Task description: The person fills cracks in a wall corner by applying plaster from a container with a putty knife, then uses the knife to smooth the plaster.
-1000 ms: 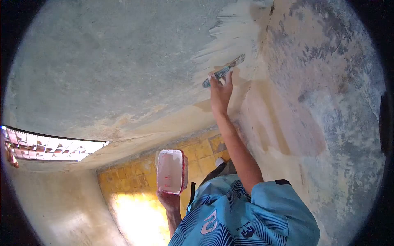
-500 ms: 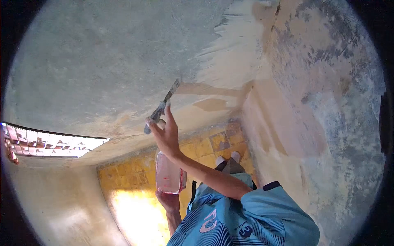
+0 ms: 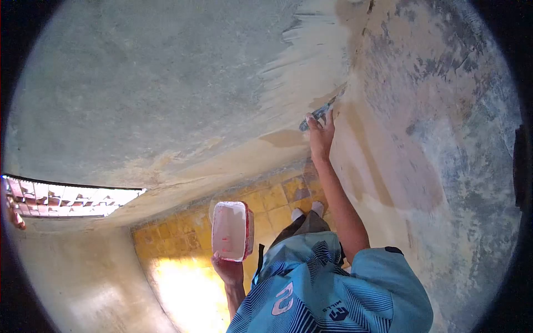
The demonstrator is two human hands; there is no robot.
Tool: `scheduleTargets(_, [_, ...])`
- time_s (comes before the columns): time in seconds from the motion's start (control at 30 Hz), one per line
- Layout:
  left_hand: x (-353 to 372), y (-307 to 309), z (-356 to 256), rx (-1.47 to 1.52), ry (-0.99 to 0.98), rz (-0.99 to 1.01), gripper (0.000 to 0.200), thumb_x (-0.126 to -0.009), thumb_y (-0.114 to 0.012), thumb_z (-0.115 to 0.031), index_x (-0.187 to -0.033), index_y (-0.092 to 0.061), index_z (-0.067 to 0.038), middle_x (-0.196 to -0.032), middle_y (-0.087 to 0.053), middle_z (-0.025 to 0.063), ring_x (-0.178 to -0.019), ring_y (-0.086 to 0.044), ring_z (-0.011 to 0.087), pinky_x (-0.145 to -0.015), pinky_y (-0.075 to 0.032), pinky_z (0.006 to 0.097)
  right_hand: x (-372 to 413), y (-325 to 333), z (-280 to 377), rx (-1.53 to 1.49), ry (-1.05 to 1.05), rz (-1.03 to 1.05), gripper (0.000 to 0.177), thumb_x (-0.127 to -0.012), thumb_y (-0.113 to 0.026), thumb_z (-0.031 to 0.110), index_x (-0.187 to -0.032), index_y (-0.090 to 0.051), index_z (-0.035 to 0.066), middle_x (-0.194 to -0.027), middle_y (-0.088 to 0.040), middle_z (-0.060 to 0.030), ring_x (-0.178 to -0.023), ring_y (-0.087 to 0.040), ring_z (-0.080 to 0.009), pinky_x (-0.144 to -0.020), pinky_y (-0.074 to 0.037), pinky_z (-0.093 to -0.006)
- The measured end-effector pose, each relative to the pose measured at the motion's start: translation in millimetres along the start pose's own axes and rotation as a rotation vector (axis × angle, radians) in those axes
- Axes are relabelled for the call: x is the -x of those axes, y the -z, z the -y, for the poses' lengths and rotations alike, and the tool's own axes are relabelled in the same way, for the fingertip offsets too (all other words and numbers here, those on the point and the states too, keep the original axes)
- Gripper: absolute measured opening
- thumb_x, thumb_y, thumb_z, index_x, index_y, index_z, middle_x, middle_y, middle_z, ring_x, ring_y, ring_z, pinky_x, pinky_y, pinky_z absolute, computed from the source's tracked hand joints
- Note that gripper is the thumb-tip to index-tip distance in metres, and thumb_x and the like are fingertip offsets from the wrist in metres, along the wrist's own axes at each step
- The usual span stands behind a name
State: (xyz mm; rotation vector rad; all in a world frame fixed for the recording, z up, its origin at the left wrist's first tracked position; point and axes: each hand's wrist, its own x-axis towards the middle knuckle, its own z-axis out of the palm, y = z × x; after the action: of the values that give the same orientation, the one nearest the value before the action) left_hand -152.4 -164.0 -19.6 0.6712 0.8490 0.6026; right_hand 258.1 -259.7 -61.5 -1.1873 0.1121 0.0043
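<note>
Since half a second ago, the right hand [image 3: 322,137] and its putty knife [image 3: 317,117] have moved from the middle of the frame up and right, toward the corner where two walls meet. Its fingers grip the handle, and the blade lies at the grey wall [image 3: 155,83] beside that corner; whether it presses there cannot be told. Smooth beige coating [image 3: 305,66] spreads above it, while the patchy right wall [image 3: 461,100] fills the right of the frame. Lower down, left of centre, the left hand [image 3: 229,271] holds a tub [image 3: 250,233] by its near end, its pale inside facing the camera. Behind it lie yellow floor tiles [image 3: 269,201]. A barred opening [image 3: 72,198] shines at far left.
</note>
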Motion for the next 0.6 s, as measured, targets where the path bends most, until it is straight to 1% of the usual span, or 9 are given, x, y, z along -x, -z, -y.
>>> scheduleTargets(0.1, [1.7,-2.7,-0.2,-0.012,-0.006,-0.016,0.072,-0.078,-0.061,-0.046,-0.138,-0.042,-0.011,-0.133,-0.047,0.0097,-0.121,-0.048,0.028,-0.092,-0.048,0.0473,-0.4,-2.6,-13.8,-0.017,0.057,0.024,0.082,-0.086,-0.068,0.006,-0.147,-0.015,-0.011,-0.134,-0.047,-0.0275,-0.106,-0.059,-0.0221,-0.084,-0.052,-0.0297])
scheduleTargets(0.2, [5.0,-4.1,-1.9,-0.034,-0.019,-0.025,0.072,-0.078,-0.061,-0.047,-0.138,-0.042,-0.011,-0.133,-0.047,0.0096,-0.121,-0.048,0.0279,-0.091,-0.048,0.047,5.3,-10.0,-22.7,-0.018,-0.024,0.081,0.083,-0.086,-0.067,0.005,-0.148,-0.015,-0.01,-0.137,-0.044,-0.0273,-0.107,-0.059,-0.0227,-0.083,-0.052,-0.0304])
scheduleTargets(0.3, [8.3,1.7,-2.1,-0.046,-0.034,-0.029,0.071,-0.079,-0.059,-0.047,-0.138,-0.041,-0.012,-0.133,-0.047,0.0095,-0.122,-0.047,0.028,-0.092,-0.047,0.0477,23.7,-25.3,-36.0,0.04,-0.004,0.13,0.083,-0.086,-0.068,0.005,-0.149,-0.015,-0.008,-0.135,-0.046,-0.0255,-0.105,-0.06,-0.0223,-0.081,-0.053,-0.0297])
scheduleTargets(0.37, [11.5,8.1,-0.3,-0.044,-0.029,-0.067,0.07,-0.08,-0.058,-0.048,-0.138,-0.042,-0.012,-0.134,-0.046,0.0095,-0.123,-0.047,0.0282,-0.093,-0.047,0.0484,46.9,-40.3,-39.5,-0.056,-0.056,0.176,0.083,-0.085,-0.068,0.004,-0.149,-0.015,-0.006,-0.131,-0.049,-0.0235,-0.101,-0.061,-0.021,-0.077,-0.055,-0.0293])
scheduleTargets(0.43, [17.1,-2.5,-3.6,0.003,-0.042,-0.052,0.069,-0.08,-0.059,-0.043,-0.137,-0.044,-0.009,-0.133,-0.049,0.0096,-0.123,-0.048,0.0271,-0.097,-0.045,0.0465,73.8,-60.2,-48.9,-0.096,0.014,0.184,0.084,-0.085,-0.067,0.002,-0.15,-0.015,-0.004,-0.122,-0.056,-0.0204,-0.098,-0.063,-0.0201,-0.073,-0.056,-0.0298])
scheduleTargets(0.47, [19.1,-6.1,-4.9,0.027,-0.049,-0.044,0.068,-0.079,-0.06,-0.041,-0.136,-0.045,-0.007,-0.133,-0.05,0.0096,-0.123,-0.048,0.0266,-0.1,-0.044,0.0455,88.9,-67.5,-50.3,-0.061,-0.067,0.229,0.084,-0.084,-0.067,0.003,-0.15,-0.015,-0.003,-0.12,-0.056,-0.0198,-0.097,-0.063,-0.0204,-0.072,-0.057,-0.0307])
scheduleTargets(0.5, [20.5,-5.1,-4.7,0.036,-0.045,-0.07,0.067,-0.08,-0.059,-0.041,-0.136,-0.045,-0.007,-0.133,-0.05,0.0095,-0.123,-0.048,0.0264,-0.1,-0.044,0.0456,104.8,-75.6,-46.8,-0.026,-0.149,0.273,0.084,-0.084,-0.068,0.003,-0.15,-0.016,-0.003,-0.119,-0.056,-0.0192,-0.097,-0.063,-0.0208,-0.071,-0.057,-0.0316])
scheduleTargets(0.57, [25.1,-0.5,-4.5,0.052,-0.038,-0.122,0.065,-0.08,-0.059,-0.04,-0.136,-0.046,-0.008,-0.133,-0.05,0.0092,-0.124,-0.048,0.0261,-0.1,-0.044,0.0458,134.0,-91.9,-58.2,0.081,-0.046,0.36,0.085,-0.084,-0.069,0.006,-0.15,-0.017,-0.003,-0.12,-0.052,-0.0158,-0.102,-0.061,-0.0194,-0.077,-0.056,-0.0294])
scheduleTargets(0.6, [25.5,2.1,-4.3,0.032,-0.044,-0.129,0.065,-0.081,-0.057,-0.042,-0.136,-0.045,-0.009,-0.133,-0.049,0.0096,-0.123,-0.048,0.0271,-0.097,-0.045,0.0477,147.3,-99.4,-60.5,0.037,-0.094,0.417,0.086,-0.084,-0.069,0.006,-0.15,-0.015,-0.003,-0.119,-0.053,-0.0158,-0.101,-0.061,-0.0194,-0.077,-0.056,-0.0294])
